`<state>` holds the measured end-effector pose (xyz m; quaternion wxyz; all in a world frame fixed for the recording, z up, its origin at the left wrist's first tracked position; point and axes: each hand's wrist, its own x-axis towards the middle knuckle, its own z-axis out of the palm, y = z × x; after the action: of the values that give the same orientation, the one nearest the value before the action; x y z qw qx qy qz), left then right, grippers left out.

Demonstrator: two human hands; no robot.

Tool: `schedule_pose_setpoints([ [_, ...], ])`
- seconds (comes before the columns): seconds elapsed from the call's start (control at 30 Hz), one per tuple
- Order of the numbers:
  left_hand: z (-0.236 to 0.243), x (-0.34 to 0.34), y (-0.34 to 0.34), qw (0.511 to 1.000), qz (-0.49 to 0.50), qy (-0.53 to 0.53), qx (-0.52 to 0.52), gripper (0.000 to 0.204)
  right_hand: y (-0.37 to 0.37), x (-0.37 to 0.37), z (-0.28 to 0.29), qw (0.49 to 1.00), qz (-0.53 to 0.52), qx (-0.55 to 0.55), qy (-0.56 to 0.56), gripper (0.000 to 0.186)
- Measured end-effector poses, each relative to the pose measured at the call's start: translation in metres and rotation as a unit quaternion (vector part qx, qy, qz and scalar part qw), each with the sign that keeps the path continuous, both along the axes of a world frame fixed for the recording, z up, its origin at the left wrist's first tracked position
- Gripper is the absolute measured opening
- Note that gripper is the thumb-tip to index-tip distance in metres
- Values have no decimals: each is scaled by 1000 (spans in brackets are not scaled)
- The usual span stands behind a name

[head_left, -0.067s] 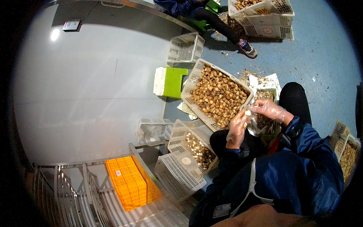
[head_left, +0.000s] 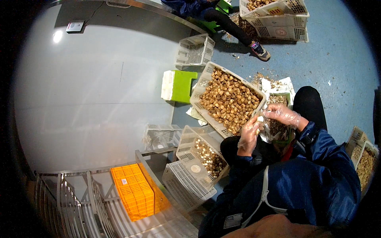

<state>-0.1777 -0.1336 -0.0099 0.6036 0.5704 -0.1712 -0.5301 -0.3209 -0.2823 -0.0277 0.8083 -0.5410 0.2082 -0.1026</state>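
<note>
In clear plastic gloves, my two hands meet over the near right corner of a white crate [head_left: 206,73] heaped with small brown bulb-like pieces [head_left: 230,97]. My left hand [head_left: 248,138] is closed around a small pale, peeled-looking piece [head_left: 260,119]. Its fingers cover most of it. My right hand [head_left: 281,114] pinches with its fingertips at that piece, and what sits between them is too small to make out. Below my right hand is a container [head_left: 283,97] lined with white sheeting, full of brown scraps [head_left: 276,126].
Left of my knees, a white crate [head_left: 186,148] holds pale and dark pieces. A green stool [head_left: 183,87], a tipped crate [head_left: 194,49] and an orange crate [head_left: 133,192] are farther left. Ahead are another person's shoe [head_left: 260,50] and stacked crates [head_left: 278,33]. More filled crates [head_left: 363,158] stand right.
</note>
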Motion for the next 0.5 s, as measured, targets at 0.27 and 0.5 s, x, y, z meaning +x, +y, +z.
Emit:
schedule_pose_setpoints([
  [0.27,-1,4,6,999,-12,30,15,48,0,1,-9,1000,2,-16,0,24],
  [0.5,14,-2,-7,999,-30,29,17,50,6,4,-15,998,-64,-20,-20,23],
])
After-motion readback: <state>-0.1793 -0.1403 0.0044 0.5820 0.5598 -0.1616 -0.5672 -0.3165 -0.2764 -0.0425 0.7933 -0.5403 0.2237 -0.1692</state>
